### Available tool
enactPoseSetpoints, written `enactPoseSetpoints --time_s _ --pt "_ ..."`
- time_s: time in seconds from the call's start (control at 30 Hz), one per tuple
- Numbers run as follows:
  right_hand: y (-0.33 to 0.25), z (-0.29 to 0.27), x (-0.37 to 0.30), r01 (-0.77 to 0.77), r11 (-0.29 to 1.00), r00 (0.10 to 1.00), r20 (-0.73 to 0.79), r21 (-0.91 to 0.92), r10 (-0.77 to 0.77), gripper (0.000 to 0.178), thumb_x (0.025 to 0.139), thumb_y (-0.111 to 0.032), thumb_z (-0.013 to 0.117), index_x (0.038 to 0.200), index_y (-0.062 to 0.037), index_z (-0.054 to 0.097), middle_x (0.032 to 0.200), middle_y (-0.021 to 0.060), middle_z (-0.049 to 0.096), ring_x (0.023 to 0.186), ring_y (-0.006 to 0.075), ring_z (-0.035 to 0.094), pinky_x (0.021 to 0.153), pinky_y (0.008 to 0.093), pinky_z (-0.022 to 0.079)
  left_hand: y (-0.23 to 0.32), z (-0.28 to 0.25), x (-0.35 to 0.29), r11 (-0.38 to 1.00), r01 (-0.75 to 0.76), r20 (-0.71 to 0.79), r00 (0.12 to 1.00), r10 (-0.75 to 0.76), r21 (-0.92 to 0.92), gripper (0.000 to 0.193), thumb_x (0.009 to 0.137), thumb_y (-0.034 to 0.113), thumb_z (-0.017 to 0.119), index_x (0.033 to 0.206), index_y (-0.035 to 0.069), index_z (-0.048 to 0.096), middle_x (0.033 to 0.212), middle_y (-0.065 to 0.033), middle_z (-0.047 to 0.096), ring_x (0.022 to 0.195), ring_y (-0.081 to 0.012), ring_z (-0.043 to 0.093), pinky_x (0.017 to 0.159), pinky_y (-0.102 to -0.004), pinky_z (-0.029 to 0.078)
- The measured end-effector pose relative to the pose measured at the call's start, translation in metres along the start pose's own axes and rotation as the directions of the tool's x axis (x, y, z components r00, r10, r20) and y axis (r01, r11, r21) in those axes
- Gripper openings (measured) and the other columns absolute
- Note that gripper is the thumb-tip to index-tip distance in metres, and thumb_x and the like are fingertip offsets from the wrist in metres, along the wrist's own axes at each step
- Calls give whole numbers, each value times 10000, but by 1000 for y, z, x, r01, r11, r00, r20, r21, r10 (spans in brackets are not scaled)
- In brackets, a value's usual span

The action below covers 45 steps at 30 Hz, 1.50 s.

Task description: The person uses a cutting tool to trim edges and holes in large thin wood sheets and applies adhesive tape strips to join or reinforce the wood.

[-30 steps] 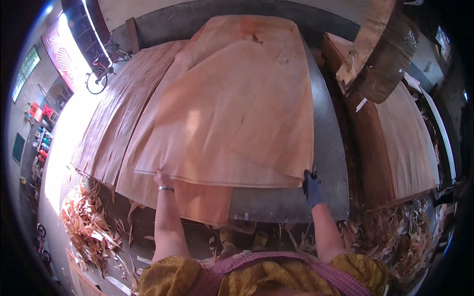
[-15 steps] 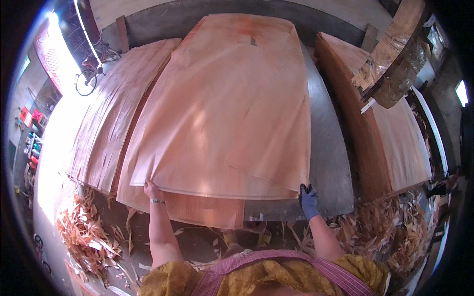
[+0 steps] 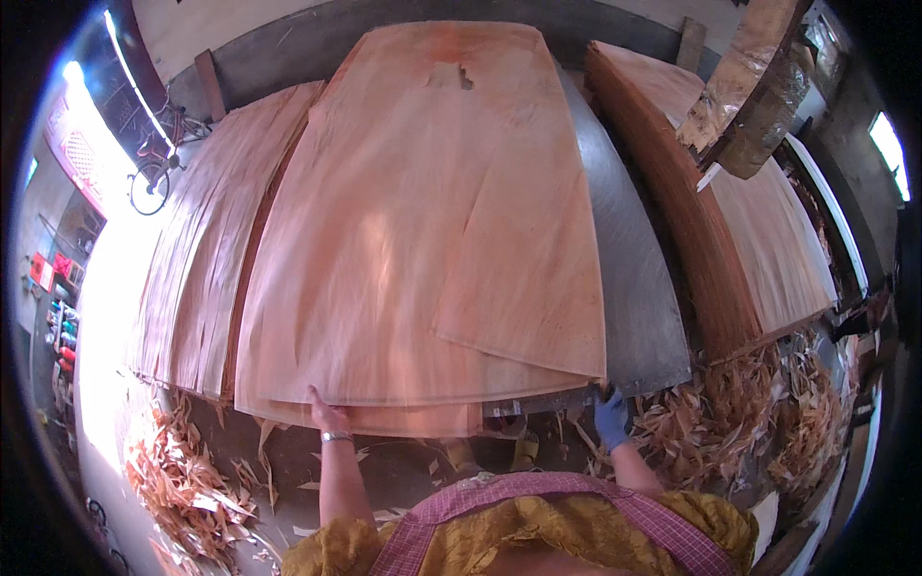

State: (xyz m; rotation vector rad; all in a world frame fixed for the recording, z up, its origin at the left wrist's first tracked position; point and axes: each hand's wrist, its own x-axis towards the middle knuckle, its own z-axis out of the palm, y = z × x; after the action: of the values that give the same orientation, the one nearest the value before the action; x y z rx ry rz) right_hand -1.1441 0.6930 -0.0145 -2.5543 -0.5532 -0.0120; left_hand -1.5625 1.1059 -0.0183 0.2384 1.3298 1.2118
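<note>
Grey tabletop [image 3: 629,259] shows along the right; wood scraps litter the floor [image 3: 389,468]. The veneer [image 3: 403,240] lies over the tabletop, its near edge at both hands. Counted: two flanking stacks, left stack [image 3: 216,230] and right stack [image 3: 780,254]; two scrap heaps, left heap [image 3: 182,475] and right heap [image 3: 740,418]. Left hand [image 3: 329,415]: at the near edge, thumb extended; grip cannot be determined. Right hand [image 3: 612,420]: gloved, at the near right corner, fingers partly hidden; grip likewise undetermined.

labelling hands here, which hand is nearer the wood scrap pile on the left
Left. The left hand, at the near edge of the wood sheet, is right of the wood scrap pile; the right hand, by the sheet's near right corner, is farther away.
</note>
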Motion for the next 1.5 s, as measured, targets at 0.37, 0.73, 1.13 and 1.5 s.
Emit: enactPoseSetpoints --time_s 0.37,0.73,1.13,1.5 --pt "-36 -26 12 -102 948 990 122 303 67 413 894 -369 665 1040 17 643 931 238 680 849 390 658 726 459 501 -22 -8 44 983 -171 -86 981 176 63 76 894 88 702 911 91 627 821 -3 651 696 -114 616 551 -253 495" --pt "141 -92 -34 -117 949 993 -59 -292 105 339 896 -303 652 1097 -39 588 905 227 688 839 407 668 697 475 537 -10 -21 58 991 -82 20 996 85 -104 577 840 391 764 1228 0 588 1136 -72 649 968 -208 619 828 -426 538" --pt "39 -39 2 -15 980 995 98 -200 35 340 909 -342 616 1032 -27 584 876 231 680 816 419 657 694 501 519 1 -4 39 964 -264 145 956 256 37 275 908 323 704 1054 93 666 967 -7 676 858 -156 631 716 -320 549" --pt "2 -17 9 79 960 988 148 -269 -40 386 893 -362 622 1084 -30 578 885 227 683 797 410 661 706 498 513 25 29 -19 967 -191 208 966 154 168 267 861 298 768 999 101 653 864 -7 679 630 -86 597 436 -221 381"
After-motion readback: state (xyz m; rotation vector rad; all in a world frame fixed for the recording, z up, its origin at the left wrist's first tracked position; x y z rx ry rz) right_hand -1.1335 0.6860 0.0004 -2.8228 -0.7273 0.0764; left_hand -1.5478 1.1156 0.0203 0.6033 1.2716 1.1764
